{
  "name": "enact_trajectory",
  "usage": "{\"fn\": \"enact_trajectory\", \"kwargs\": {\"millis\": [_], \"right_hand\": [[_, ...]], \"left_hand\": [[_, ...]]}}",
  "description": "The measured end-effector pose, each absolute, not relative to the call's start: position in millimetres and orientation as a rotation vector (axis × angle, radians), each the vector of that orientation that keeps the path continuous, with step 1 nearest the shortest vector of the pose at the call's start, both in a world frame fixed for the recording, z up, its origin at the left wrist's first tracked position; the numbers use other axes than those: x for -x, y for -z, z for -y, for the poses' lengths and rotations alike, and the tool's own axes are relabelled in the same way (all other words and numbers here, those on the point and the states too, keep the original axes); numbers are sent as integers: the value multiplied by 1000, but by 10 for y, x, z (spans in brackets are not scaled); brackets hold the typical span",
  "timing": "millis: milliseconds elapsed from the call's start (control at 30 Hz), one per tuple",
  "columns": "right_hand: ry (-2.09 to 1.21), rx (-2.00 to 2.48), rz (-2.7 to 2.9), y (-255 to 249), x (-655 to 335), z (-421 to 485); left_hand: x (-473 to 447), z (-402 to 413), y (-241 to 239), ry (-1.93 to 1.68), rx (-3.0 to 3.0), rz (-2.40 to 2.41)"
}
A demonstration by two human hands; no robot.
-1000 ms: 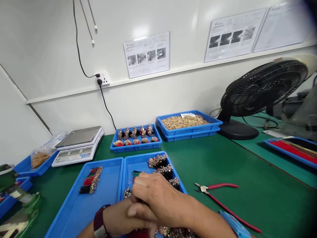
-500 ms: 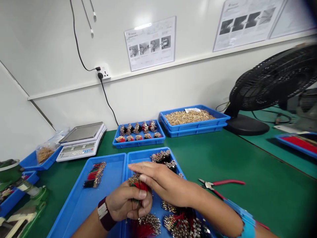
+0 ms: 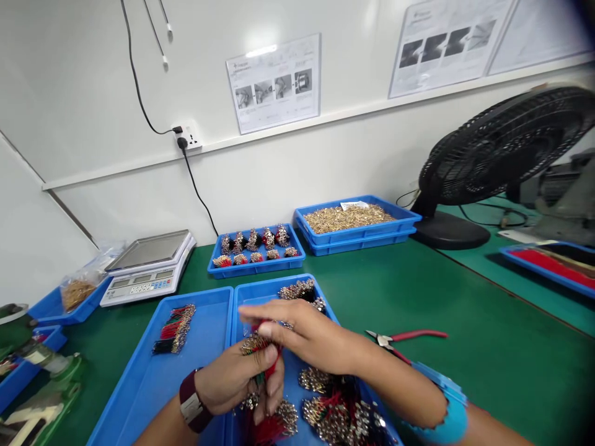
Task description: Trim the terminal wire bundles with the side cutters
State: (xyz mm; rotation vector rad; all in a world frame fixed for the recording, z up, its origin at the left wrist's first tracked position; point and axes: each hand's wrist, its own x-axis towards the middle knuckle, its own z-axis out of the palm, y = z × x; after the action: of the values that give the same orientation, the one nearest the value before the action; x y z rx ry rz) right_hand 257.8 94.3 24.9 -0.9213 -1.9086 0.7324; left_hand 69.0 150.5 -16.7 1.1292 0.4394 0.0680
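Observation:
My left hand point(image 3: 239, 375) is closed round a bundle of short red, green and black wires point(image 3: 255, 344) with metal terminals at the ends. The bundle is above the right-hand blue tray point(image 3: 242, 294). Over it stretches my right hand point(image 3: 304, 331), fingers straight and together, with the thumb at the top of the bundle; some red shows under the palm. In that tray lie several more bundles of terminal wires point(image 3: 334, 424), partly hidden by my hands and forearm. The left-hand blue tray point(image 3: 139, 378) holds a row of wires point(image 3: 176, 328).
Pliers with red handles point(image 3: 413, 335) lie right of the trays, partly under my right forearm. Behind stand a weighing scale point(image 3: 153, 266), a small tray of wire bundles point(image 3: 297, 263) and stacked trays of brass-coloured pieces point(image 3: 353, 218). A black fan point(image 3: 493, 148) is at the right.
The terminal ends in my left hand have tilted, and more of them show below its fingers. My right hand stays flat over the bundle. The view has shifted slightly.

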Motion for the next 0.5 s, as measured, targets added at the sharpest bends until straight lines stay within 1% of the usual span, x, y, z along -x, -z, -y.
{"fn": "enact_trajectory", "kwargs": {"millis": [100,200,267,433,500], "right_hand": [[-608,993,1772,-267,-2604,-921],[-482,1029,1963,-229,-2570,-919],[-503,1016,2064,-216,-2559,-924],[-544,1050,1884,-278,-2620,-930],[-544,1073,1901,-282,-2619,-934]], "left_hand": [[-685,-1535,131,-116,-1141,-435],[-673,-1557,122,-162,-1140,-443],[-671,-1557,125,-193,-1148,-450],[-678,-1543,103,-217,-1192,-438],[-677,-1543,98,-200,-1196,-461]]}}
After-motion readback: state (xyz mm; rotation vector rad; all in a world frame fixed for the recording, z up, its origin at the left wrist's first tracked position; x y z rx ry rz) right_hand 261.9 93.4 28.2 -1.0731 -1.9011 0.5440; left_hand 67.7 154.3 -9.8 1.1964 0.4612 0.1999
